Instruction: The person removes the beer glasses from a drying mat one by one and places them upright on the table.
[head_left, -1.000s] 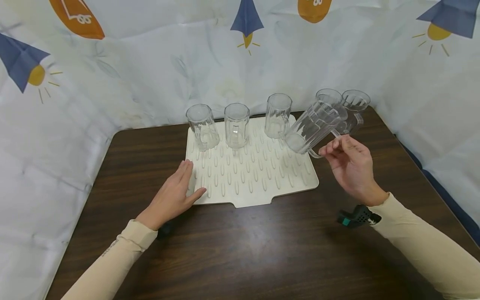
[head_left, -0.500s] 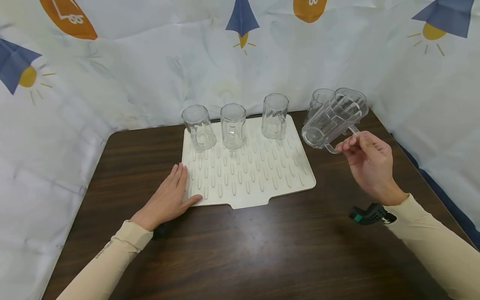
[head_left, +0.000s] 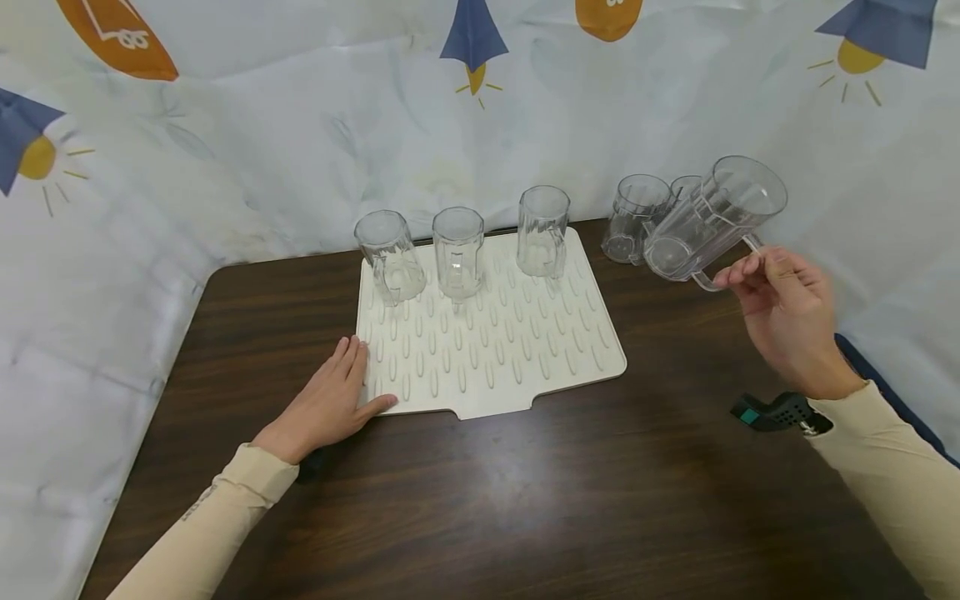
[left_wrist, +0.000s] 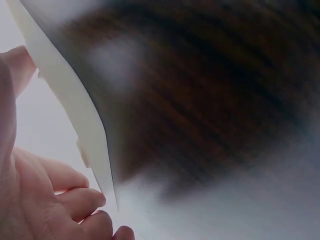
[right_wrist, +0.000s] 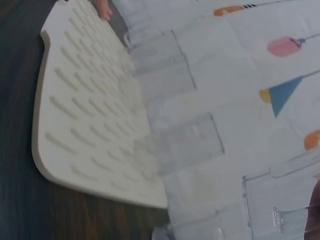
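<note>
Your right fingers (head_left: 741, 271) pinch a tall clear mug (head_left: 708, 221); against your straight left fingers (head_left: 348, 355) lies a flat white bumpy board (head_left: 487, 350).

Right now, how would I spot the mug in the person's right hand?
Find the dark wood-grained table, then the white ridged board on it. Past the board's right edge, the right hand holds a clear mug by its handle. Unlike the other mugs, this one is held and tilted.

A dark brown wood-grain table (head_left: 525, 533) spreads beneath the left hand (head_left: 322, 404) and right hand (head_left: 787, 321), pale glare (head_left: 517, 471) between them. Beyond both hangs a wrinkled white sheet (head_left: 300, 133) printed with blue-and-yellow lamps (head_left: 475, 35) and orange shapes (head_left: 120, 50).
</note>
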